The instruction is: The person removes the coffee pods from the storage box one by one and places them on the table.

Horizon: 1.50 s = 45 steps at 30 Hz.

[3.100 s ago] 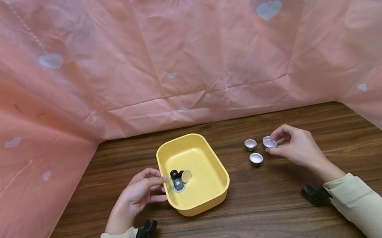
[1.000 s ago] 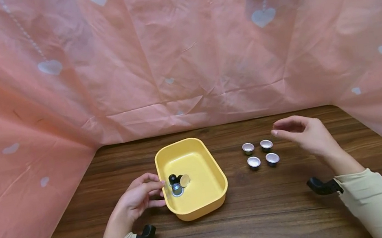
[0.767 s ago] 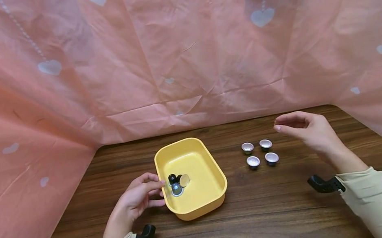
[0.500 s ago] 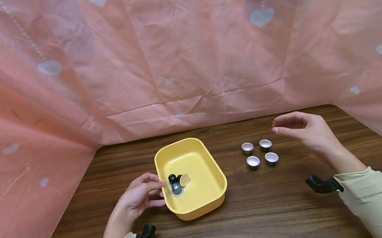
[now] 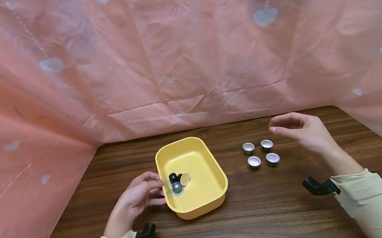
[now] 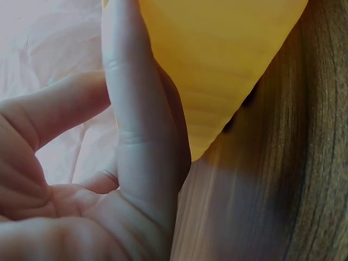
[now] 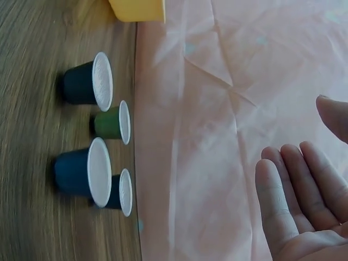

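Note:
My left hand [image 5: 132, 199] holds the left wall of a yellow container [image 5: 203, 174], its thumb at the rim and other fingers against the outside. Inside, near that wall, lies a small cluster of coffee capsules: a black one [image 5: 173, 177], a blue-grey one [image 5: 177, 187] and one with a gold lid [image 5: 185, 179]. To the right of the container, several coffee capsules stand lid-up in a two-by-two square, including a blue one [image 7: 73, 171] and a green one [image 7: 107, 124] in the right wrist view. My right hand [image 5: 306, 134] hovers just right of them, fingers loosely bent, holding nothing.
A dark wooden table [image 5: 258, 224] carries everything. Pink sheeting [image 5: 181, 54] with pale hearts encloses the back and both sides. Each wrist wears a black camera mount, such as the right one [image 5: 319, 187].
About three seconds ago my right hand held a capsule over the group; it now stands at the square's front right, released. The hand drew back and hovers almost still. My left hand stays put.

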{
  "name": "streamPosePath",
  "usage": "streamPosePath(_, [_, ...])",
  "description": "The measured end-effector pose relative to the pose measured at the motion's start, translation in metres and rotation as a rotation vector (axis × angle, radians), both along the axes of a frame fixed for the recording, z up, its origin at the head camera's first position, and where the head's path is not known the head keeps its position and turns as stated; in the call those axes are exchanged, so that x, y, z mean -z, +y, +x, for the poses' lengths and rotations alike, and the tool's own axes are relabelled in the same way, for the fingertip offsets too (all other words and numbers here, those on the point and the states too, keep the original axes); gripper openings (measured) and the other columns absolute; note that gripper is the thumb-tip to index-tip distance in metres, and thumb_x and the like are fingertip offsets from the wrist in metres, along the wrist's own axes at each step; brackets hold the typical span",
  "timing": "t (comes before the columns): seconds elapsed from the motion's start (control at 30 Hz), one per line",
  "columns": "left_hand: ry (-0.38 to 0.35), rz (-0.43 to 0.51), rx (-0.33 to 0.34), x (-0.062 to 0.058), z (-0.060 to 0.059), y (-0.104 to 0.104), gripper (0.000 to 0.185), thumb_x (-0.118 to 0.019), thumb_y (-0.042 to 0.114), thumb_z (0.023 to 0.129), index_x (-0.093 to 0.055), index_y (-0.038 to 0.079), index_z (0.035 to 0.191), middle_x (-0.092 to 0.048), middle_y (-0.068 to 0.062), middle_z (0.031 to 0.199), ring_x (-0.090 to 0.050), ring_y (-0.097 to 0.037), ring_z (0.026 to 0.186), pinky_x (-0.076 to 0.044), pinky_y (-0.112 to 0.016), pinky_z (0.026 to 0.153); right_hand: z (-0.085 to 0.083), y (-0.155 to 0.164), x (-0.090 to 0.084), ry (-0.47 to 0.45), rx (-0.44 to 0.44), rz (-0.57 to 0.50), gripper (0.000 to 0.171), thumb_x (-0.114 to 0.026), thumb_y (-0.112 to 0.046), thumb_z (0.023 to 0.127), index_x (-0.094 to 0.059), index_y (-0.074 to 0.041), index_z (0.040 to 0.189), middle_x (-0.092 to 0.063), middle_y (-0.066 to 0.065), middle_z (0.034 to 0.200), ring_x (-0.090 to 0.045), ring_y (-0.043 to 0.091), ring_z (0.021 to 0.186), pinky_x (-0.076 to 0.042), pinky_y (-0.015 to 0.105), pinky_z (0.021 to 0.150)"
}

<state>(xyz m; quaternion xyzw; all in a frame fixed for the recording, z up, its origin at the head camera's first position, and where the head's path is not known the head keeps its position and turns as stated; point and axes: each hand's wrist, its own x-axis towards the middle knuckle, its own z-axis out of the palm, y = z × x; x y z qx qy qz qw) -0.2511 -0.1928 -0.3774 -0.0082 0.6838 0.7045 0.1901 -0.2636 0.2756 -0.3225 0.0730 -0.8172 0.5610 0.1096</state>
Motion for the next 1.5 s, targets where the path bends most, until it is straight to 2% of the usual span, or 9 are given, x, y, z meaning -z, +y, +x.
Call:
streamPosePath(0.17, [0.002,-0.004,-0.004,-0.001,-0.001,-0.006,0.01,-0.064,0.006,0.104,-0.055,0.01,0.105,-0.069,-0.006,0.094,-0.07,-0.015,0.08,-0.069,-0.033,0.07,-0.003,-0.02,-0.007,0.003,-0.023,-0.069,0.037,-0.085,-0.024,0.095,-0.074,-0.008,0.127,-0.079,-0.025,0.102,-0.073,-0.007,0.099,-0.055,0.01,0.085])
streamPosePath(0.37, [0.006,0.002,-0.004,0.002,0.001,-0.011,0.01,-0.064,0.007,0.105,-0.055,0.011,0.106,-0.069,-0.004,0.094,-0.07,-0.015,0.081,-0.069,-0.033,0.071,-0.011,-0.056,-0.017,-0.014,-0.083,-0.131,0.041,-0.086,-0.025,0.094,-0.073,-0.004,0.127,-0.08,-0.022,0.102,-0.074,-0.004,0.101,-0.057,0.012,0.089])
streamPosePath(0.5, [0.002,0.001,-0.001,0.005,0.002,-0.012,0.011,-0.064,0.008,0.105,-0.054,0.01,0.109,-0.069,-0.004,0.096,-0.07,-0.015,0.081,-0.069,-0.033,0.073,-0.015,-0.075,-0.018,-0.035,-0.117,-0.178,0.036,-0.086,-0.023,0.094,-0.075,-0.007,0.124,-0.08,-0.02,0.103,-0.075,-0.002,0.103,-0.057,0.013,0.093])
streamPosePath(0.67, [-0.004,0.013,-0.005,0.006,0.001,-0.009,0.011,-0.065,0.008,0.104,-0.055,0.011,0.107,-0.07,-0.005,0.096,-0.071,-0.015,0.08,-0.069,-0.033,0.072,-0.02,-0.095,-0.016,-0.049,-0.145,-0.244,0.029,-0.086,-0.019,0.094,-0.077,-0.012,0.12,-0.08,-0.017,0.103,-0.076,0.002,0.103,-0.058,0.017,0.095])
streamPosePath(0.9, [-0.001,0.017,0.011,0.006,-0.001,-0.006,0.01,-0.063,0.006,0.105,-0.054,0.012,0.106,-0.068,-0.004,0.093,-0.07,-0.014,0.079,-0.068,-0.032,0.07,-0.028,-0.12,-0.013,-0.056,-0.161,-0.302,0.038,-0.084,-0.013,0.094,-0.073,0.0,0.127,-0.081,-0.015,0.098,-0.077,0.004,0.1,-0.059,0.019,0.097])
streamPosePath(1.27, [0.006,0.002,0.002,0.002,-0.001,-0.005,0.012,-0.064,0.007,0.105,-0.053,0.01,0.109,-0.069,-0.006,0.096,-0.07,-0.015,0.08,-0.068,-0.032,0.071,-0.041,-0.165,-0.006,-0.062,-0.238,-0.399,0.028,-0.083,-0.007,0.093,-0.076,-0.002,0.119,-0.082,-0.008,0.097,-0.077,0.006,0.098,-0.059,0.022,0.097])
streamPosePath(1.5, [0.02,0.012,0.012,0.003,-0.002,-0.004,0.013,-0.066,0.008,0.104,-0.055,0.008,0.111,-0.069,-0.006,0.101,-0.073,-0.019,0.088,-0.069,-0.036,0.076,-0.045,-0.186,-0.002,-0.079,-0.253,-0.435,0.029,-0.082,-0.005,0.093,-0.075,0.002,0.121,-0.083,-0.004,0.097,-0.078,0.007,0.095,-0.061,0.022,0.092])
